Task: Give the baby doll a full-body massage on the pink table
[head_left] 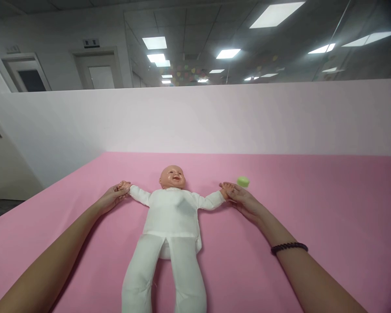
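A baby doll (171,217) in white clothes lies face up on the pink surface (329,208), arms spread out to both sides. My left hand (112,198) is closed around the doll's hand on the left side. My right hand (243,201) holds the doll's other hand, fingers wrapped on it. A dark bead bracelet (289,247) is on my right wrist. The doll's legs run down toward the bottom edge of the view.
A small green round object (243,181) lies on the pink surface just beyond my right hand. A white partition wall (215,117) stands behind the surface. The surface's left edge (52,184) drops off to a grey floor.
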Tool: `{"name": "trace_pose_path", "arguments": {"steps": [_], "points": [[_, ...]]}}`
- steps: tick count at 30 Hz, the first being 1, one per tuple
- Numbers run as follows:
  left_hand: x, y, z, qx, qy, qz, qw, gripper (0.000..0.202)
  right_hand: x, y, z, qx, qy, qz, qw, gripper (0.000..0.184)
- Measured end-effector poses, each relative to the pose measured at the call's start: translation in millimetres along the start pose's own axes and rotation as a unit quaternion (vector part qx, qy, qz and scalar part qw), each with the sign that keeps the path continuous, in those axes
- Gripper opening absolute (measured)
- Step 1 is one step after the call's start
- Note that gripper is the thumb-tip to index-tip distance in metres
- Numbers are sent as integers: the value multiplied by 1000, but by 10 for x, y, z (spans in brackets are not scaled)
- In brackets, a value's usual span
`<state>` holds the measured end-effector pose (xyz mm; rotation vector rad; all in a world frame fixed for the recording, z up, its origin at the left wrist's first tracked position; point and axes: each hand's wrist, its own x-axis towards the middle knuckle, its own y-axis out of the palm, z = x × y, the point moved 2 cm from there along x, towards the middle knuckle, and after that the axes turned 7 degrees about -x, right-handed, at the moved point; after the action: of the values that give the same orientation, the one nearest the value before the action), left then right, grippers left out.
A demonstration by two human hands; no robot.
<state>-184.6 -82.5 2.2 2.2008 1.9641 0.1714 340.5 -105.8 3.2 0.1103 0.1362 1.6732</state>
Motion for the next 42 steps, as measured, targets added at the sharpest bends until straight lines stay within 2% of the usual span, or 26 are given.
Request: {"name": "trace_pose_path", "arguments": {"steps": [7, 12, 15, 19, 22, 24, 26, 31, 36, 42], "points": [[43, 203, 34, -33, 63, -33, 997, 52, 62, 375, -48, 91, -57, -79, 991, 52], [55, 371, 150, -13, 73, -107, 991, 54, 16, 625, -107, 72, -72, -194, 976, 52], [71, 452, 218, -8, 82, -155, 984, 51, -42, 734, -107, 15, -69, -224, 972, 58], [70, 590, 288, -1, 104, -163, 981, 51, -84, 848, -71, -78, -88, -195, 974, 56], [29, 717, 305, 69, 131, -125, 981, 56, -85, 904, -61, -117, -107, -145, 977, 59], [-9, 797, 306, 124, 153, -93, 976, 61, -93, 920, -61, -125, -115, -138, 976, 68], [-43, 851, 305, 164, 169, -84, 968, 65, -114, 932, -63, -141, -112, -139, 974, 75], [-91, 875, 294, 198, 176, -148, 953, 81, -171, 976, -76, -203, -110, -139, 963, 81], [-105, 906, 263, 227, 185, -118, 949, 68, -136, 960, -117, -229, -157, -153, 949, 72], [-74, 888, 258, 286, 134, -120, 941, 68, -53, 896, -162, -275, -111, -139, 945, 66]]}}
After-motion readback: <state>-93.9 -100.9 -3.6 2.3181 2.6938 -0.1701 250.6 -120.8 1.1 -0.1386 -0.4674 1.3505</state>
